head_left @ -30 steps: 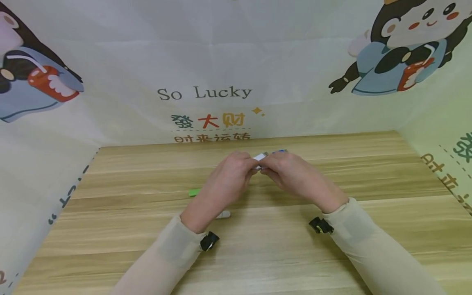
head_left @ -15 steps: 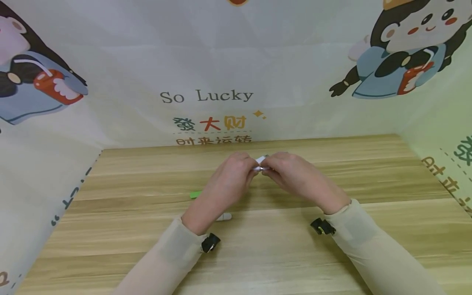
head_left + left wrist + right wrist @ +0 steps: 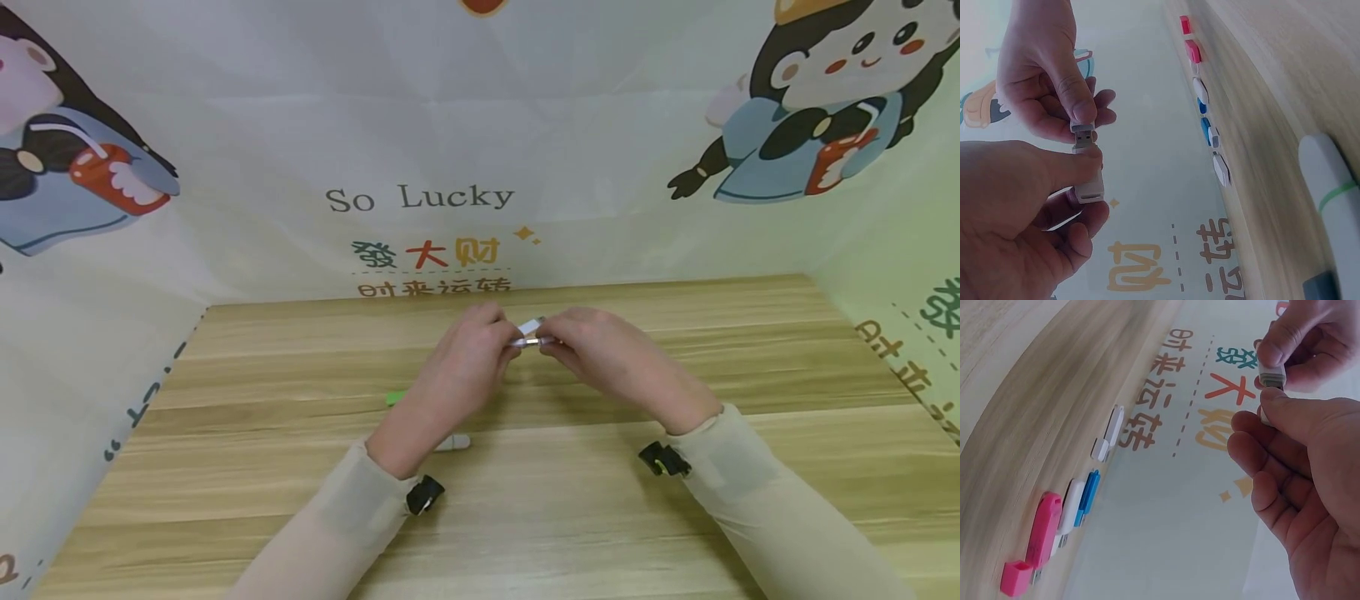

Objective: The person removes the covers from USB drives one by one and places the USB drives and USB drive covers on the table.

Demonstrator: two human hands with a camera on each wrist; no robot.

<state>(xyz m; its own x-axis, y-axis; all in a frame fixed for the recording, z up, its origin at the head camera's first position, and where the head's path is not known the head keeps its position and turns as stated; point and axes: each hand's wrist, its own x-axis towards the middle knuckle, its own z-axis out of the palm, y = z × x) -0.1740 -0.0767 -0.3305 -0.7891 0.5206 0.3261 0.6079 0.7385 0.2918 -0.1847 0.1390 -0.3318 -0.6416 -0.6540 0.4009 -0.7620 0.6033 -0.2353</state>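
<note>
A white USB stick is held up over the far part of the table. My left hand pinches its body between thumb and fingers. From the right, my right hand pinches the small pale cap at its plug end. A stretch of the metal plug shows between cap and body in the left wrist view. Just behind the hands lies another white USB stick, partly hidden in the head view.
A row of USB sticks lies along the far edge: white, blue, white and pink, with a pink cap. Near my left forearm are a green piece and a white rounded stick.
My right hand has drawn slightly right, away from the left. The gap between the fingertips has widened, and metal now shows there. The left hand has barely moved.
</note>
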